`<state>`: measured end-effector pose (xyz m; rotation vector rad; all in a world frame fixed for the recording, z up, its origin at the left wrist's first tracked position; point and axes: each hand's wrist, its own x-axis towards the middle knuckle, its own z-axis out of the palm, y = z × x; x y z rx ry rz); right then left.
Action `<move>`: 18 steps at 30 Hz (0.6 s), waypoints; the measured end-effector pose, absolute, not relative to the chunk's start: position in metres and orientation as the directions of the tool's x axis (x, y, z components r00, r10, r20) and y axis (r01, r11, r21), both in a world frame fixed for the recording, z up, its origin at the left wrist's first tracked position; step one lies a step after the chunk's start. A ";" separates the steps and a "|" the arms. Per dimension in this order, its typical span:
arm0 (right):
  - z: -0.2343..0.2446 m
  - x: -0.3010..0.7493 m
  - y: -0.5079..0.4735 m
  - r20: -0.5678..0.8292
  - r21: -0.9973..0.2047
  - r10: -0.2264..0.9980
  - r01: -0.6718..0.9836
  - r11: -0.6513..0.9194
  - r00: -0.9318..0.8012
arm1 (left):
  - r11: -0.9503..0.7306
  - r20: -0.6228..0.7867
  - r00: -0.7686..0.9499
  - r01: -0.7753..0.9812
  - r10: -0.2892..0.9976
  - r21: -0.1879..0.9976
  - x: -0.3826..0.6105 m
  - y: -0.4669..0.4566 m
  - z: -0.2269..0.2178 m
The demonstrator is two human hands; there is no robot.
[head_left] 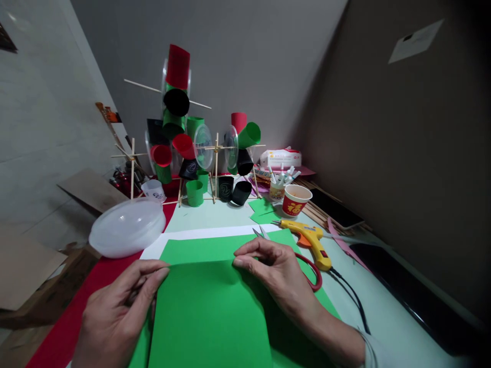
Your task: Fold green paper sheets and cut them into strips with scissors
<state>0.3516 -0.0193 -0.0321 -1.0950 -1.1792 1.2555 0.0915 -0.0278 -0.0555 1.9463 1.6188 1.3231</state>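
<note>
A green paper sheet (209,312) is held up at its top edge by both hands. My left hand (117,312) pinches its upper left corner between thumb and fingers. At the upper right part of the same edge, my right hand (278,278) grips it in a pinch. Beneath lies another green sheet (215,245), spread over white paper (153,245). Scissors with red handles (316,278) rest under and beside my right hand, their blade tips showing beyond the knuckles. Just past them is a yellow hot glue gun (312,237) with an orange trigger.
Behind stands a stick frame (216,168) with red, green and black paper cups and clear plastic discs. A pale plastic bowl (128,227) sits left. A red paper cup (296,202), a marker cup (276,190) and a phone (337,208) are at right, with green scraps (263,209) nearby.
</note>
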 end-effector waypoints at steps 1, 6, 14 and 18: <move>-0.034 0.352 -0.019 0.051 -0.995 0.998 -0.091 0.047 -0.042 | -0.340 0.463 -0.044 0.617 0.885 0.709 0.093 -0.027 -0.054; -0.043 0.352 -0.014 0.194 -0.979 0.980 0.058 0.196 -0.038 | -0.339 0.432 0.008 0.632 0.902 0.696 0.099 -0.021 -0.048; -0.067 0.348 0.004 0.309 -0.426 0.903 0.805 0.413 -0.300 | -0.245 0.177 0.180 0.839 0.968 0.487 0.094 0.011 -0.072; -0.071 0.340 0.001 0.287 -0.205 0.861 0.851 0.484 -0.420 | -0.273 0.119 0.247 0.906 0.962 0.324 0.096 0.017 -0.075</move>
